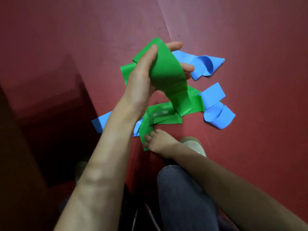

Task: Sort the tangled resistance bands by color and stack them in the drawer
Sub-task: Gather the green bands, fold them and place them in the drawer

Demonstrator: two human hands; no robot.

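Far left of the green band (168, 75): a dark sunken recess (50, 130) in the red floor (250, 47), deep in shadow, too dim to tell more. Nearer, low and just left of the green band: one flat end of a blue band (100, 122), passing under the left forearm.

At the green band itself: the left hand (143, 80), raised off the floor, gripping a wide loop of it. Thumb pressed flat on the near face, fingers (175, 45) spread behind, two tips showing past the far edge.

Straight below the held loop: more green strips (166, 114) lying on the floor, faint print on one. At the lowest green end: the right hand (160, 142), fingertips close together and lying on it. Pinching or only pressing, cannot tell.

Lower still, below the green band: a knee (183, 189) in dark trousers and a pale shoe (195, 144).

Right of the green band, on the floor: a curled blue piece (205, 65) higher up and a looped blue piece (216, 112) lower down, the lower one touching the green strips.
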